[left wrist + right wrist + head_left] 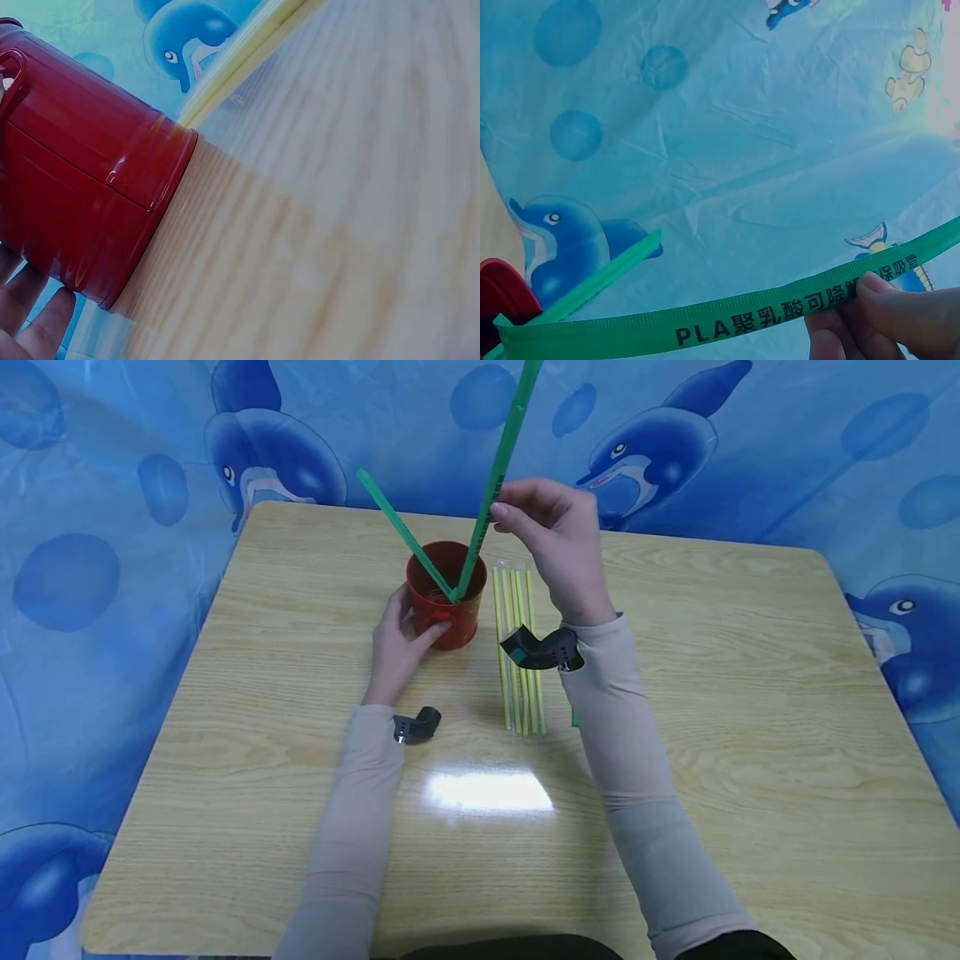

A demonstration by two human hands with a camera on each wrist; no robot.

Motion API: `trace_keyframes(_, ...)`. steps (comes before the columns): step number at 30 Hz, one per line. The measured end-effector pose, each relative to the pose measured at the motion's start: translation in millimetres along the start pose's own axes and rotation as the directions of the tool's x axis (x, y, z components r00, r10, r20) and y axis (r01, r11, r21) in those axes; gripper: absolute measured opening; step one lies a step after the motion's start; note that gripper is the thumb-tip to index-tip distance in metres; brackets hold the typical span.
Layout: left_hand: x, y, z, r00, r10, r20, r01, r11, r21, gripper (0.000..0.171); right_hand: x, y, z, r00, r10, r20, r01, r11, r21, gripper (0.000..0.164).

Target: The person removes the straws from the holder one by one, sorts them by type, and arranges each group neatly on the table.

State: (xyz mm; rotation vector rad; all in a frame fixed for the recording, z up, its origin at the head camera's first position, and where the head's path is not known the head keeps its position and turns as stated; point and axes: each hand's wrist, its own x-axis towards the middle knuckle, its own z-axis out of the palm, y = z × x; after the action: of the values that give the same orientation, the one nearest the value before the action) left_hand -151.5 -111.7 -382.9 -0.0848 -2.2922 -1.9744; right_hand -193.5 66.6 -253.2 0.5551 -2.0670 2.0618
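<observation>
My left hand grips the red cup from its left side, thumb near the small loop handle. In the left wrist view, the cup stands on the table with fingertips against its wall. My right hand pinches a green wrapped straw between thumb and fingers. Its lower end is inside the cup's mouth, while the upper part leaves the head view at the top. Black printing shows on this wrapper in the right wrist view. Another green wrapped straw leans in the cup towards the left.
Several pale yellow straws in clear wrapping lie side by side right of the cup. A bit of green peeks out beside the right forearm. The wooden table meets a blue dolphin-patterned sheet behind.
</observation>
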Motion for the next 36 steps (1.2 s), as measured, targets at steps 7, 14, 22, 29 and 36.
trace_keyframes(7,-0.7,-0.2,-0.8,1.000,0.018,0.000,-0.018,1.000,-0.011,0.071,-6.2,-3.3,-9.5,0.999,-0.050,-0.012,0.050,0.999,0.004,0.010)
trace_keyframes(14,11.4,-36.3,0.9,0.999,0.045,-0.018,-0.045,0.999,-0.017,0.075,-16.9,1.2,-28.5,0.995,-0.090,-0.030,0.089,0.995,-0.046,0.011)
trace_keyframes(22,12.5,-42.0,0.9,0.999,0.038,-0.019,-0.039,0.999,-0.034,0.075,-26.8,6.5,-53.4,0.997,0.030,-0.065,-0.030,1.000,0.007,0.010)
trace_keyframes(29,12.5,-41.5,0.0,0.999,0.035,-0.021,-0.036,0.999,-0.032,0.075,-34.5,10.3,-71.8,0.992,0.082,-0.097,-0.082,0.997,0.007,0.010)
trace_keyframes(36,13.6,-43.4,0.0,0.999,0.046,-0.017,-0.046,0.999,-0.019,0.075,-43.9,14.4,-93.2,0.984,0.144,-0.103,-0.148,0.989,-0.027,0.010)
